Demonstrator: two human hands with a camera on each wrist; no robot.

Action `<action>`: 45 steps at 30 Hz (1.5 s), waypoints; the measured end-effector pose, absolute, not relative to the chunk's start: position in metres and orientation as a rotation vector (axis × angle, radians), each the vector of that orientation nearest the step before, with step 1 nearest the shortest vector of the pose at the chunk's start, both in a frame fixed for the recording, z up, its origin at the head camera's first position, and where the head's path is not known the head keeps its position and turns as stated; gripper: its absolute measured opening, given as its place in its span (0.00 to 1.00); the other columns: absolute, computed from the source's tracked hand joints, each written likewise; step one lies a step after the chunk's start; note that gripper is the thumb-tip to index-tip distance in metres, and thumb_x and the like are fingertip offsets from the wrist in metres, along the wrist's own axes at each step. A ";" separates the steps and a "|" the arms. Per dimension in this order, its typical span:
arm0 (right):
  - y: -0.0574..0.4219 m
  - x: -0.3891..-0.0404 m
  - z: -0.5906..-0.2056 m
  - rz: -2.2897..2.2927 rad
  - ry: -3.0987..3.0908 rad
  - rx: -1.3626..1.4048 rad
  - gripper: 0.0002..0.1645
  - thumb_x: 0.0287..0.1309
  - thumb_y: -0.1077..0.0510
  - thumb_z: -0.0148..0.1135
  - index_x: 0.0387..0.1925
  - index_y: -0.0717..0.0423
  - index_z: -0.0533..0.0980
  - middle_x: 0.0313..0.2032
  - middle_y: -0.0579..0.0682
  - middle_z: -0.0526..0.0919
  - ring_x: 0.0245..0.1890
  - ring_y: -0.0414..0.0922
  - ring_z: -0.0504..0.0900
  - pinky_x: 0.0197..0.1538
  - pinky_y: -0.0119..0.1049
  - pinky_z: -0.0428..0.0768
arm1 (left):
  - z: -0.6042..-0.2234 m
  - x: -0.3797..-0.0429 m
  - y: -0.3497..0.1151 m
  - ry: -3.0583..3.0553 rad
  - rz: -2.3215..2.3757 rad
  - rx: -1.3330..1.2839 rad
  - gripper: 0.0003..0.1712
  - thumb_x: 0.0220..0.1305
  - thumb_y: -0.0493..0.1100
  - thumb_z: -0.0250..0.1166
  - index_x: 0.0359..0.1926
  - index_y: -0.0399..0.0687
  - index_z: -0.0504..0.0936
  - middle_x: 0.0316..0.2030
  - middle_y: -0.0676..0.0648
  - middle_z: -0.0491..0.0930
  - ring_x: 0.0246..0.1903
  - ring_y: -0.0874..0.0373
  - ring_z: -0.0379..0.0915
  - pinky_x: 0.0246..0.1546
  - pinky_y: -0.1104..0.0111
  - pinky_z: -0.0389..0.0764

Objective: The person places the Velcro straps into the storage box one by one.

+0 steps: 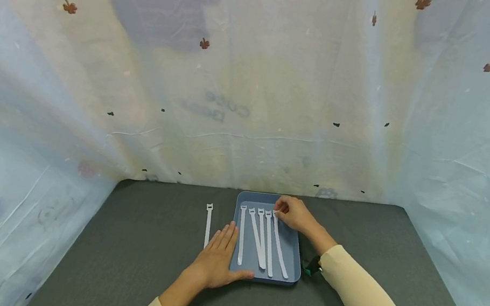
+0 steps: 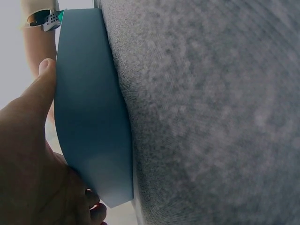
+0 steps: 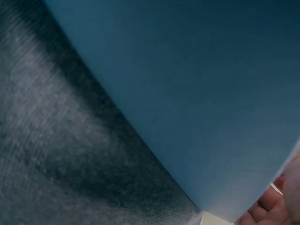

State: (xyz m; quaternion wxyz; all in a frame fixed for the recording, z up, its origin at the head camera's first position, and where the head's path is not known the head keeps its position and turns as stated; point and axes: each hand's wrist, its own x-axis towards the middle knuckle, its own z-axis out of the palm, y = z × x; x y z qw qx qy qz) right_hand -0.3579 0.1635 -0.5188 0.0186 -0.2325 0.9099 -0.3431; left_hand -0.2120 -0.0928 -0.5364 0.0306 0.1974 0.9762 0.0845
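A shallow blue-grey tray (image 1: 292, 243) holds several white cable-tie straps with slotted heads, lying lengthwise and fanned slightly. My right hand (image 1: 294, 214) reaches over the tray's far right side and pinches the slotted head of the rightmost strap (image 1: 280, 247). Along the near left edge, my left hand (image 1: 213, 263) rests with straight fingers, its thumb spread along the near rim. The left wrist view shows that thumb against the tray's side wall (image 2: 89, 93). In the right wrist view, the tray wall (image 3: 187, 117) hides most of the curled fingers (image 3: 267, 208).
Left of the tray, another white strap (image 1: 208, 223) lies on the dark grey tabletop (image 1: 150, 245), its lower end hidden by the left hand. A patterned plastic sheet (image 1: 255, 94) hangs behind the table and along both sides.
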 end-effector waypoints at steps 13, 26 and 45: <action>0.161 -0.358 -0.526 -0.983 2.875 -0.638 0.02 0.61 0.59 0.63 0.36 0.51 0.77 0.32 0.44 0.79 0.32 0.39 0.77 0.35 0.35 0.78 | -0.536 -0.211 -0.093 3.005 0.247 0.609 0.71 0.45 0.89 0.39 0.76 0.46 0.35 0.76 0.47 0.28 0.76 0.50 0.31 0.75 0.55 0.43; 0.160 -0.356 -0.530 -0.942 2.903 -0.706 0.04 0.60 0.61 0.64 0.37 0.56 0.77 0.29 0.44 0.78 0.29 0.39 0.76 0.33 0.35 0.77 | -0.537 -0.211 -0.093 3.010 0.320 0.632 0.70 0.48 0.86 0.47 0.76 0.45 0.36 0.76 0.45 0.30 0.75 0.48 0.33 0.74 0.52 0.45; 0.166 -0.352 -0.512 -1.060 2.822 -0.762 0.10 0.59 0.63 0.64 0.42 0.63 0.77 0.34 0.47 0.81 0.35 0.42 0.80 0.38 0.38 0.81 | -0.536 -0.213 -0.094 3.006 0.271 0.618 0.71 0.46 0.87 0.43 0.76 0.43 0.37 0.76 0.43 0.33 0.75 0.49 0.32 0.74 0.54 0.43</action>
